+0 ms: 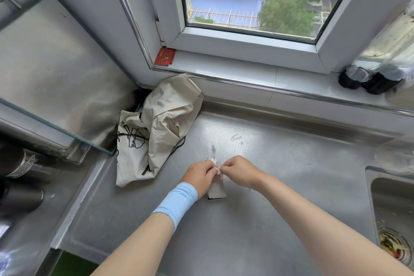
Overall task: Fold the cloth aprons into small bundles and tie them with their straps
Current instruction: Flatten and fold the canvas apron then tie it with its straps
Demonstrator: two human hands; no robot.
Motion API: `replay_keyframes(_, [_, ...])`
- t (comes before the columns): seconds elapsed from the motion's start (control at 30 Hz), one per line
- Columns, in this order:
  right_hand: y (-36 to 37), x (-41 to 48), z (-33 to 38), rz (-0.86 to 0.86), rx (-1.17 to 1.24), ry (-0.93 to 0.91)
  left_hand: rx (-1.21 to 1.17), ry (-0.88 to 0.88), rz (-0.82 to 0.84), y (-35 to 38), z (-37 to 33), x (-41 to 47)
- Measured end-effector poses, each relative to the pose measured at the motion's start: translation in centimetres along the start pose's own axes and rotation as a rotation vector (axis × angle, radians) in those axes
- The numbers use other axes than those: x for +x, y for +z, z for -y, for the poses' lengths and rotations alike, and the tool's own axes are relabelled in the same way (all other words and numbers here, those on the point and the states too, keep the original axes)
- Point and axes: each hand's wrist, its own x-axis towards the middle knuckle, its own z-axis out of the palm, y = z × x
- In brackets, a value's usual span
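Nearby, pinching the thin strap with left hand and right hand over the small folded bundle on the steel counter. Seems soft, light, apt to spring open, so best held by the strap ends. Lies lengthwise toward the window, short of the crumpled apron.

Print on the red card is too small to read.

— What's lying on the steel counter?
— A crumpled beige apron, heaped in the back left corner. A small folded bundle lies mid-surface, nearer the front edge.
— And the right edge?
— A sink, set in.
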Motion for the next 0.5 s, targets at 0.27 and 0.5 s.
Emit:
replay_keyframes(0.27, [0.1, -1.2, 1.0, 0.126, 0.246, -0.034, -0.196, -0.124, 0.247, -1.6, -1.3, 0.1])
replay_keyframes(0.5, [0.7, -1.3, 1.3, 0.154, 0.413, 0.068, -0.122, -0.044, 0.087, -0.8, 0.8, -0.9])
